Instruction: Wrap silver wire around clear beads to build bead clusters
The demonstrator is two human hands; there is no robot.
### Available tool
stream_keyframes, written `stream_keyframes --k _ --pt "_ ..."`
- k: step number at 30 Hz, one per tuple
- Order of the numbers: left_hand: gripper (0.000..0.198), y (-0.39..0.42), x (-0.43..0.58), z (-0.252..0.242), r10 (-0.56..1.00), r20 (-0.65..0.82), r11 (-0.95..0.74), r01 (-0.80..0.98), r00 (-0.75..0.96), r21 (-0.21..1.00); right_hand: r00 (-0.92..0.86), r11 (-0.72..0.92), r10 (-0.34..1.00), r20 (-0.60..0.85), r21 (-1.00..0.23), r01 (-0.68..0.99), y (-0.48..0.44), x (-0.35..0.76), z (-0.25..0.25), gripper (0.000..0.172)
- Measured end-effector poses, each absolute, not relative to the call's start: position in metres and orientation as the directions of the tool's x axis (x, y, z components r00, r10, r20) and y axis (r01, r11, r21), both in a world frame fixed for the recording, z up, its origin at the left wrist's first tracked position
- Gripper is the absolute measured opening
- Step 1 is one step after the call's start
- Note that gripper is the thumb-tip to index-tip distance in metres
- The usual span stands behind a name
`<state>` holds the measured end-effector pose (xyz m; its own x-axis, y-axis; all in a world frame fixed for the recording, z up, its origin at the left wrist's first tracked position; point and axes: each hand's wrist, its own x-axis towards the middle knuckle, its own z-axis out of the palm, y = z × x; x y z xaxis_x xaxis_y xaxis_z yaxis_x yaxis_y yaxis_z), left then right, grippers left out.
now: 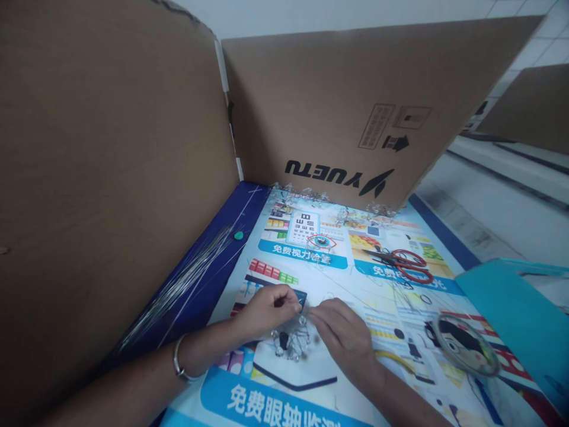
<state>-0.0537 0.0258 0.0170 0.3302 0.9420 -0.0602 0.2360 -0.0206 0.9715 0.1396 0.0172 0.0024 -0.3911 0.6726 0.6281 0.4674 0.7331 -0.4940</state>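
Observation:
A small ornament of clear beads and wire [292, 343] hangs just under my fingertips, above the printed sheet. My left hand [269, 309] is closed, thumb and forefinger pinched at the top of the ornament. Close beside it, my right hand [344, 332] is also closed in a pinch near the ornament's upper right side. What lies between the right fingertips is too small to make out. A metal bangle [178, 359] circles my left wrist.
Red-handled scissors [411, 265] lie beyond my right hand, with a clear ring-shaped roll [466, 344] nearer. Thin wires [200, 267] lie along the left. Several beaded pieces [306, 194] line the back, below cardboard walls [347, 95]. A turquoise box [511, 314] stands right.

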Motion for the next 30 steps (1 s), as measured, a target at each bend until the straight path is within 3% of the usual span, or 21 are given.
stream_keyframes --k 5,20,30 --pt "0.017 0.0252 -0.0544 0.0159 0.913 -0.125 0.039 0.221 0.389 0.974 -0.391 0.722 0.687 0.612 -0.512 0.466 0.0170 0.1388 0.0036 0.015" --pt "0.006 0.0259 -0.0512 0.0137 0.931 -0.064 -0.080 0.372 0.360 0.925 -0.412 0.755 0.645 0.643 -0.456 0.471 0.0174 0.1389 -0.0009 0.014" --pt "0.008 0.0264 -0.0525 0.0128 0.942 -0.068 -0.075 0.403 0.329 0.912 -0.432 0.761 0.640 0.636 -0.447 0.471 0.0199 0.1404 -0.0013 0.014"
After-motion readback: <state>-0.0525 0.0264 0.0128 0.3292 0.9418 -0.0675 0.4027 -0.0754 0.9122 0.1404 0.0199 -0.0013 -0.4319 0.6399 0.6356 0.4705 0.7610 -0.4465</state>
